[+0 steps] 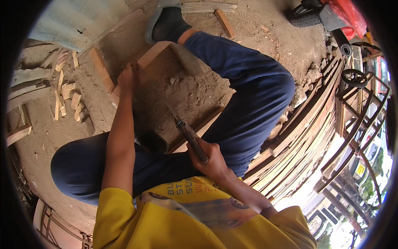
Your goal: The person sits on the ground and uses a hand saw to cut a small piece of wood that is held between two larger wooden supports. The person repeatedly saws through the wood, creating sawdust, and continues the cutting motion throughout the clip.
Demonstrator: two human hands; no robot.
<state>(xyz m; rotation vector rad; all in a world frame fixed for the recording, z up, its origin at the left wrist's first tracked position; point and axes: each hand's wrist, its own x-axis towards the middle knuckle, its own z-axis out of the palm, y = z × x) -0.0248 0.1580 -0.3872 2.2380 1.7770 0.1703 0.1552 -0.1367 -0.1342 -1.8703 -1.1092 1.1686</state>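
Note:
In my right hand (209, 159) is the dark handle of a tool that looks like a hand saw (188, 133). A blue band circles the handle where the thin blade begins; the blade points forward and left, its far end blurred. My left hand (129, 78) is closed on a light wooden strip (154, 54), which shows on both sides of my fist. The blade's line runs toward the strip just right of my left fingers. Whether it touches the wood I cannot tell. Another wooden board (100, 66) lies on the ground left of that hand.
Offcuts (76, 101) lie scattered at the left. A dark wood block (184, 58) stands near my outstretched foot (168, 25). Long planks (306, 133) are stacked at the right, beside a metal frame (356, 124). A corrugated sheet (78, 23) is at the upper left, a wheel (304, 16) at the upper right.

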